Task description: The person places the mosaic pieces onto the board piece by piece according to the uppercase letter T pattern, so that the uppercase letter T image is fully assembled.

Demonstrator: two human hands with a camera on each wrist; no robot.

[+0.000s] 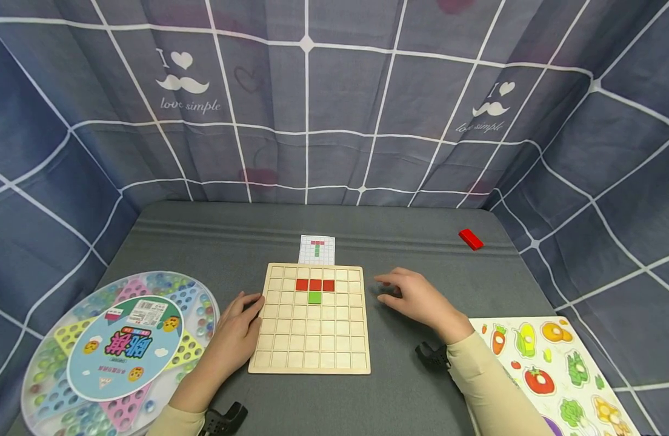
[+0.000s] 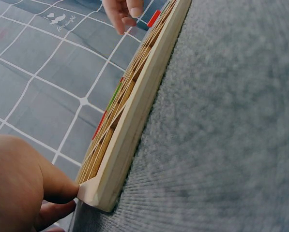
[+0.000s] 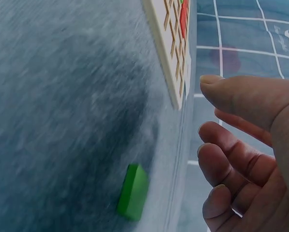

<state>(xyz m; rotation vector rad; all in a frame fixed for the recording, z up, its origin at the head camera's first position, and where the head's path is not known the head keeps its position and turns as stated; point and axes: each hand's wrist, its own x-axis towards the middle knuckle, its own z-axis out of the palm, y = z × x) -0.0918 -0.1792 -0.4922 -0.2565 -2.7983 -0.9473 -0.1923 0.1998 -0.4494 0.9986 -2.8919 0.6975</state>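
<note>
A wooden grid board lies flat on the table, holding three red square tiles in a row and one green tile under the middle one. My left hand touches the board's left edge; in the left wrist view its thumb rests against a corner. To the board's right, my right hand hovers with loosely bent fingers and holds nothing. In the right wrist view, a green block lies on the table near that hand; the head view does not show it.
A printed card with a red and green T pattern sticks out behind the board. A red block lies at the back right. At left is a round marble game box; at right, a vegetable picture board. Curtains surround the table.
</note>
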